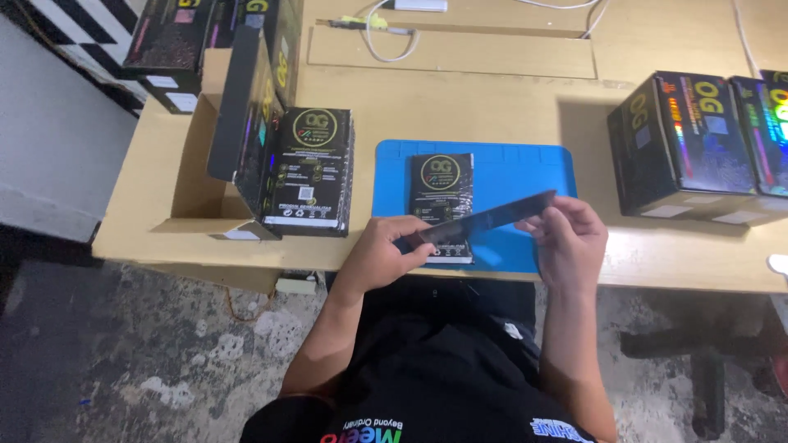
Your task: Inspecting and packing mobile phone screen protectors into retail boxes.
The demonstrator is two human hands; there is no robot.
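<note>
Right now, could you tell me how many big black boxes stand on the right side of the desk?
2 in view: one box nearer the blue mat, a second box beside it at the frame's edge; more may be hidden beyond.

Bare forearms, no sleeves past the elbow, no rings or watch on left hand (pixel 382 254) or right hand (pixel 570 238); black T-shirt (pixel 427 369) carrying multicoloured and blue printed lettering.
</note>
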